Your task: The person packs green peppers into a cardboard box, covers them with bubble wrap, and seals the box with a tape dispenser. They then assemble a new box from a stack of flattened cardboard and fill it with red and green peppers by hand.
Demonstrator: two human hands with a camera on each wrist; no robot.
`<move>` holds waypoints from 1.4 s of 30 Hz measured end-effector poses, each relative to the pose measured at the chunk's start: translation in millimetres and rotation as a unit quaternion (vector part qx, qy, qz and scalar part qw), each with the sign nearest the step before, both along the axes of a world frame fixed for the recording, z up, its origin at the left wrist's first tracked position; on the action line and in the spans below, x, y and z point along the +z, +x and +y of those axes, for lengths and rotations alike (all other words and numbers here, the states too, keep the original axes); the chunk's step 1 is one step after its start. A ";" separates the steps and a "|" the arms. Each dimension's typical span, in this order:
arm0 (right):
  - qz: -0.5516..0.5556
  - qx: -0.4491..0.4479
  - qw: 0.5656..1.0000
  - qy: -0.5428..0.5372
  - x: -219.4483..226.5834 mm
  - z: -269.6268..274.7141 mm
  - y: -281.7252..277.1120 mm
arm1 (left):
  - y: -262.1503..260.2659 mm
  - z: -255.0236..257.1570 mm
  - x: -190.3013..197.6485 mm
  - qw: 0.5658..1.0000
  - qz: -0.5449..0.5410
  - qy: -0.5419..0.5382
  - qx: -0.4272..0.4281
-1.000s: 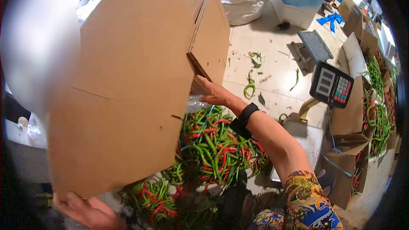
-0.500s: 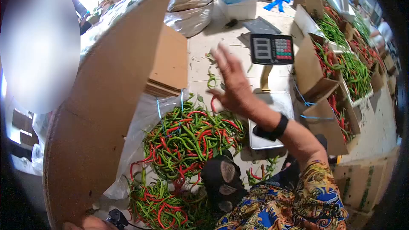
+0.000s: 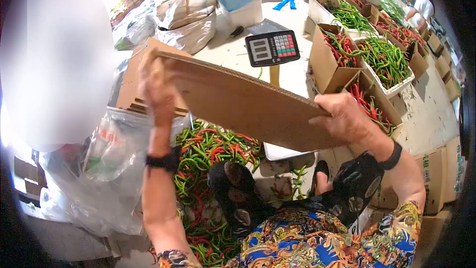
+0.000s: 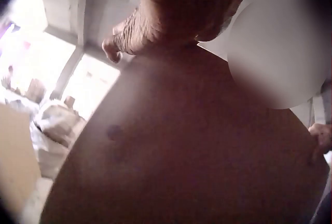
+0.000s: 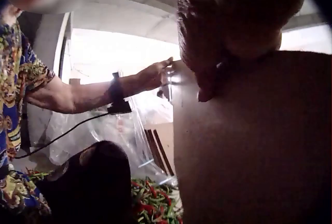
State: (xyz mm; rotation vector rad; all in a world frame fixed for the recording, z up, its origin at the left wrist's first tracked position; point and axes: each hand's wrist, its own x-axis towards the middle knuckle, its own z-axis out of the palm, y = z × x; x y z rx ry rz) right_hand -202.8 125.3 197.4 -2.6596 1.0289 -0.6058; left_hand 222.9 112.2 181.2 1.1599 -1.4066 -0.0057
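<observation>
A flattened brown cardboard box [image 3: 248, 101] is held up in front of the body, its long upper edge slanting down to the right. At its far left end my left hand [image 3: 159, 82] grips the edge, slightly blurred. My right hand [image 3: 344, 114] grips the opposite end, thumb on the near face. In the left wrist view the cardboard [image 4: 181, 141] fills most of the picture below the left hand [image 4: 176, 16]. From the right wrist, the right hand [image 5: 228, 32] is dark over the board's top edge. A pile of red and green chili peppers [image 3: 203, 156] lies beneath, partly covered by the board.
More flat cardboard [image 3: 131, 82] is stacked behind the left hand, beside a clear plastic bag [image 3: 114, 168]. A digital scale display [image 3: 272, 47] stands beyond the board. Cartons [image 3: 322, 69] and a white crate [image 3: 404, 82] of peppers line the right; another person [image 3: 424, 10] is farther back.
The cardboard has swung from upright at the left to across the front. The right hand, raised off it half a second ago, now grips its right end; the left hand has risen with it.
</observation>
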 end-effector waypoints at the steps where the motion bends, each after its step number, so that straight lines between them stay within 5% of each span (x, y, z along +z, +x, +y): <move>1: 0.006 -0.036 0.999 0.007 -10.4 7.8 -2.9 | -35.1 -21.8 -0.5 0.997 -0.026 0.045 0.052; 3: 0.020 -0.092 0.995 0.041 -37.6 12.1 -8.4 | -93.5 -58.9 -21.3 0.987 -0.035 0.130 0.092; 6: -0.021 -0.125 0.991 0.054 -73.3 19.9 -7.4 | -163.4 -95.3 -68.0 0.966 0.126 0.223 0.037; 9: 0.002 -0.106 0.984 0.140 -68.1 9.8 -3.9 | -166.7 -111.9 -85.1 0.951 0.151 0.270 0.024; 11: 0.022 -0.067 0.949 0.307 -63.8 0.4 3.1 | -159.4 -109.0 -88.8 0.888 0.261 0.353 -0.134; 14: 0.002 -0.001 0.929 0.371 -76.1 -9.5 14.7 | -147.3 -109.1 -100.2 0.839 0.330 0.404 -0.155; 18: -0.057 0.032 0.881 0.469 -72.2 -22.2 16.7 | -138.7 -110.3 -105.3 0.852 0.326 0.375 -0.164; 22: -0.106 -0.050 0.824 0.555 -72.2 -34.2 -13.1 | -127.5 -109.3 -97.9 0.859 0.306 0.359 -0.198; 25: -0.075 -0.090 0.957 0.265 -78.0 -46.3 -35.3 | -117.0 -113.4 -101.5 0.871 0.290 0.353 -0.181; 27: -0.047 -0.118 0.980 0.154 -68.4 -63.3 -47.0 | -102.0 -129.3 -117.9 0.972 -0.006 0.231 -0.026; 28: -0.045 -0.142 0.981 0.128 -62.7 -74.7 -55.2 | -98.1 -131.1 -114.3 0.972 -0.007 0.231 -0.027; 30: -0.023 -0.121 0.992 0.042 -53.9 -96.5 -76.1 | -90.7 -132.5 -109.1 0.906 -0.324 0.258 0.091; 32: 0.003 -0.128 0.991 0.036 -24.0 -95.3 -83.6 | -97.2 -120.8 -77.0 0.833 -0.420 0.353 0.076; 34: -0.005 -0.131 0.989 0.070 -9.0 -85.9 -82.8 | -105.3 -117.6 -54.5 0.883 -0.342 0.321 0.029; 35: -0.013 -0.121 0.988 0.099 -8.1 -83.3 -83.8 | -104.7 -118.4 -57.1 0.926 -0.333 0.174 0.009; 38: -0.003 -0.126 0.983 0.137 -18.4 -71.0 -81.1 | -105.5 -125.8 -74.3 0.937 -0.224 0.241 0.119; 40: -0.063 -0.190 0.972 0.119 -41.4 -59.7 -79.9 | -115.3 -106.8 -59.0 0.921 0.015 0.388 0.014; 42: -0.082 -0.197 0.971 0.106 -56.8 -53.3 -93.8 | -120.8 -85.4 -57.8 0.866 0.033 0.468 -0.174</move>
